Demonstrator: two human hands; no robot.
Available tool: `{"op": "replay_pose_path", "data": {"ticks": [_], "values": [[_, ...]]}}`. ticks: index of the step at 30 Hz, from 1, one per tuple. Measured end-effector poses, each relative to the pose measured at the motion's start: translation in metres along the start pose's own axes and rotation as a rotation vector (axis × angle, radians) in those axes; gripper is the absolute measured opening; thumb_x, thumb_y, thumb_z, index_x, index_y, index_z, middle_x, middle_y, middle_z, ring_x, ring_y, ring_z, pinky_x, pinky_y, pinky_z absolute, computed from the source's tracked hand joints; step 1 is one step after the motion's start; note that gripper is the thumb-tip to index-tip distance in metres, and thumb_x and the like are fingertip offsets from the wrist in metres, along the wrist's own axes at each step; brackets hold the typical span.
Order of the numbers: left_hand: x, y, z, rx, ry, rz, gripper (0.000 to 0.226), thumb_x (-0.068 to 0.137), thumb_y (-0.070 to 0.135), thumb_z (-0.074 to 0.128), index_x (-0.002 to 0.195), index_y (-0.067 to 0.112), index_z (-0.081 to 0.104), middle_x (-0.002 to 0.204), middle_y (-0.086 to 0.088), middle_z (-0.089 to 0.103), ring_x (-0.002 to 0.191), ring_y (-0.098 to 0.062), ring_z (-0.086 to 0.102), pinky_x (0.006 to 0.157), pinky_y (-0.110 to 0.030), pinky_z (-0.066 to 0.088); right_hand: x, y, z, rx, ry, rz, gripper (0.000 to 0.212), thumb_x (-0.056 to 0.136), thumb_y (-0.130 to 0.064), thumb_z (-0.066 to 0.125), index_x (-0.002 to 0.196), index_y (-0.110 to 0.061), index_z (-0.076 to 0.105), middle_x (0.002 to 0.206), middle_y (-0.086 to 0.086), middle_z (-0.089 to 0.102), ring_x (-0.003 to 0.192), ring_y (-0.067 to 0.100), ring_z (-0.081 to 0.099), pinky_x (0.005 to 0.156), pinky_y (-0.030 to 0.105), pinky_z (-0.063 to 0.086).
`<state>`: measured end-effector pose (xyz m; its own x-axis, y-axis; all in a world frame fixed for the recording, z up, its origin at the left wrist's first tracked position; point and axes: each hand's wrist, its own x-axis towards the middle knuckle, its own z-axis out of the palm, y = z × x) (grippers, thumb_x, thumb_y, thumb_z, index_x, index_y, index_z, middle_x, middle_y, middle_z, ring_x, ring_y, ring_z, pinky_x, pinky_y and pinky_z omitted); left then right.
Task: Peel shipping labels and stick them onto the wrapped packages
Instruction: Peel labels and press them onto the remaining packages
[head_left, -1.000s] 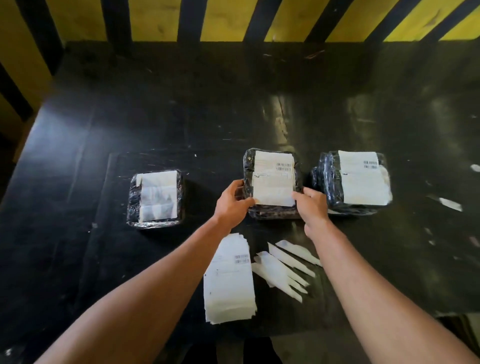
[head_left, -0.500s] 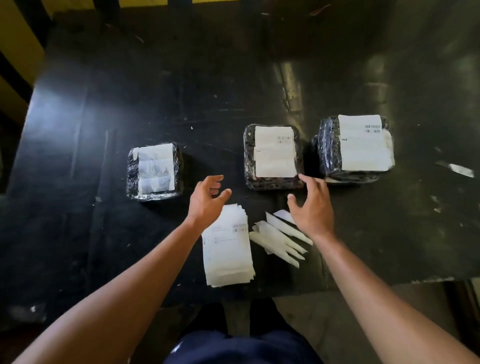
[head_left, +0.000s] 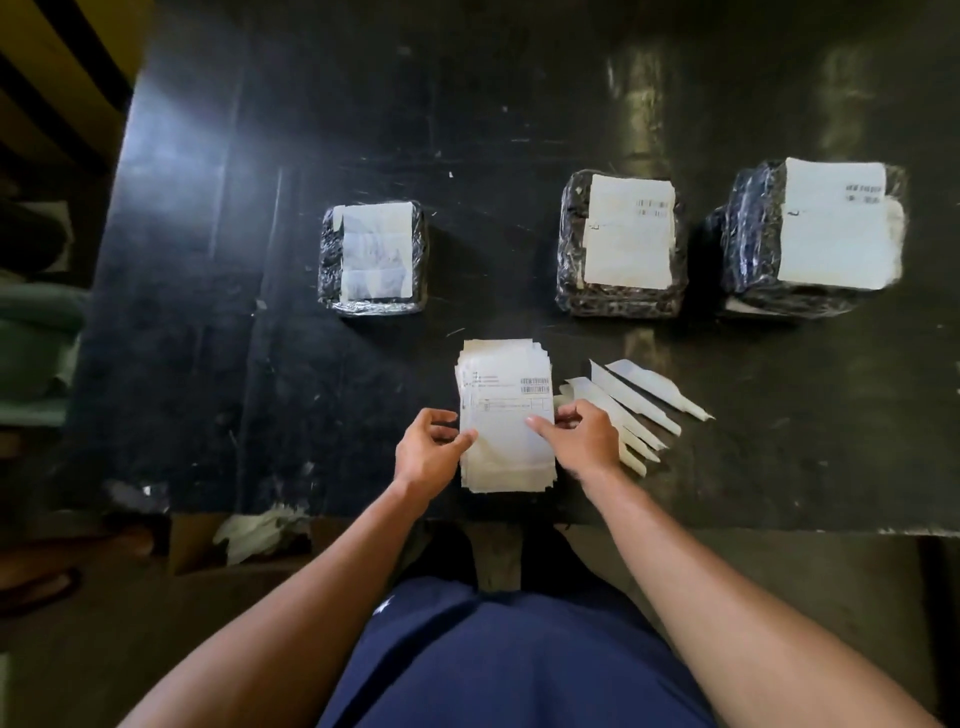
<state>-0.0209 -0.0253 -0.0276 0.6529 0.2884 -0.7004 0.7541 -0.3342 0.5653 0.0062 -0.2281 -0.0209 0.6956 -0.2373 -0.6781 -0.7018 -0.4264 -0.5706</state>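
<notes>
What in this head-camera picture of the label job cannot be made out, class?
- Print on the label stack: too small, blurred.
- Sheets under its top label: covered.
- Left package paper: under glossy wrap, unreadable.
- Left hand and right hand grip: curled fingers hide whether a label is lifted.

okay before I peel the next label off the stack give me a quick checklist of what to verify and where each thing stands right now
1. Both hands on the label stack: ok, left hand at its left edge, right hand at its right edge.
2. Grip on the top sheet alone: cannot tell, the fingertips hide the edges.
3. A package lacking a printed label: ok, the left package shows only a pale sheet under its wrap.
4. Middle package and right package labelled: ok.
5. Peeled backing strips clear of the stack: not ok, they lie against the right hand.
</notes>
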Motion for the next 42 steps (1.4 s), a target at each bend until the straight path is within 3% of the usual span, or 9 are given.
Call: {"op": "replay_pose_path", "data": {"ticks": [6, 10, 18, 21, 25, 28, 31, 38, 42], "values": [[0.005, 0.008, 0.004, -0.012, -0.020, 0.004, 0.035, 0.090, 0.036, 0.082, 0.117, 0.023, 0.065, 0.111, 0.003, 0.073, 0.101, -0.017, 0.072, 0.087, -0.037, 0.061, 0.010, -0.002, -0.003, 0.136, 0.008, 0.101, 0.022, 0.084, -0.020, 0.087, 0.074, -0.010, 0.070, 0.102, 0.004, 0.078, 0.083, 0.014, 0.068, 0.060, 0.021, 0.046], [0.005, 0.007, 0.005, -0.012, -0.019, 0.003, 0.031, 0.091, 0.034, 0.081, 0.115, 0.023, 0.064, 0.108, 0.004, 0.074, 0.098, -0.013, 0.072, 0.076, -0.030, 0.059, 0.012, -0.001, -0.010, 0.123, 0.026, 0.081, 0.018, 0.085, -0.020, 0.086, 0.081, -0.005, 0.075, 0.110, 0.004, 0.078, 0.084, 0.014, 0.068, 0.057, 0.021, 0.045], [0.003, 0.022, -0.002, 0.007, 0.089, 0.080, 0.039, 0.088, 0.035, 0.082, 0.121, 0.024, 0.063, 0.109, 0.004, 0.070, 0.096, -0.011, 0.069, 0.075, -0.025, 0.057, 0.005, -0.011, -0.035, 0.203, -0.020, -0.089, 0.004, 0.094, -0.014, 0.073, 0.092, -0.013, 0.077, 0.118, -0.006, 0.075, 0.107, 0.017, 0.068, 0.087, 0.030, 0.056], [-0.004, 0.040, -0.015, -0.092, 0.191, 0.185, 0.027, 0.091, 0.038, 0.077, 0.114, 0.027, 0.069, 0.104, 0.006, 0.071, 0.093, -0.007, 0.068, 0.079, -0.023, 0.055, -0.008, -0.028, -0.048, 0.215, -0.109, -0.210, 0.008, 0.095, -0.018, 0.074, 0.088, -0.016, 0.075, 0.106, -0.009, 0.076, 0.101, 0.014, 0.069, 0.083, 0.032, 0.055], [-0.012, 0.072, -0.033, -0.325, -0.119, 0.178, 0.044, 0.094, 0.053, 0.070, 0.123, 0.020, 0.070, 0.115, -0.002, 0.078, 0.107, -0.021, 0.073, 0.096, -0.039, 0.058, -0.025, -0.049, -0.059, 0.273, -0.267, -0.308, 0.021, 0.095, -0.018, 0.075, 0.076, -0.027, 0.076, 0.088, -0.016, 0.077, 0.085, 0.006, 0.069, 0.071, 0.024, 0.049], [-0.022, 0.092, -0.045, -0.471, -0.305, 0.236, 0.045, 0.098, 0.046, 0.069, 0.125, 0.010, 0.071, 0.121, -0.008, 0.078, 0.115, -0.030, 0.073, 0.101, -0.048, 0.057, -0.036, -0.059, -0.060, 0.265, -0.321, -0.367, 0.014, 0.095, -0.021, 0.076, 0.083, -0.029, 0.079, 0.107, -0.008, 0.079, 0.104, 0.015, 0.072, 0.083, 0.033, 0.056], [-0.032, 0.107, -0.057, -0.484, -0.258, 0.333, 0.026, 0.103, 0.023, 0.066, 0.125, 0.013, 0.073, 0.122, -0.007, 0.078, 0.117, -0.030, 0.073, 0.102, -0.051, 0.057, -0.046, -0.071, -0.061, 0.237, -0.335, -0.415, 0.008, 0.094, -0.025, 0.076, 0.088, -0.029, 0.079, 0.110, -0.006, 0.079, 0.107, 0.018, 0.073, 0.090, 0.040, 0.060], [-0.061, 0.128, -0.081, -0.436, -0.189, 0.432, 0.020, 0.103, 0.012, 0.062, 0.118, 0.018, 0.075, 0.113, -0.001, 0.081, 0.109, -0.021, 0.076, 0.096, -0.041, 0.059, -0.065, -0.119, -0.096, 0.328, -0.242, -0.574, 0.010, 0.098, -0.012, 0.069, 0.100, -0.007, 0.078, 0.091, 0.014, 0.078, 0.086, 0.032, 0.072, 0.087, 0.046, 0.059], [-0.071, 0.133, -0.090, -0.423, -0.183, 0.483, 0.020, 0.103, 0.009, 0.063, 0.117, 0.015, 0.075, 0.109, -0.002, 0.082, 0.105, -0.018, 0.076, 0.085, -0.028, 0.058, -0.074, -0.144, -0.112, 0.261, -0.259, -0.636, 0.010, 0.098, -0.011, 0.068, 0.098, -0.005, 0.077, 0.086, 0.014, 0.077, 0.077, 0.022, 0.069, 0.073, 0.029, 0.057]]}}
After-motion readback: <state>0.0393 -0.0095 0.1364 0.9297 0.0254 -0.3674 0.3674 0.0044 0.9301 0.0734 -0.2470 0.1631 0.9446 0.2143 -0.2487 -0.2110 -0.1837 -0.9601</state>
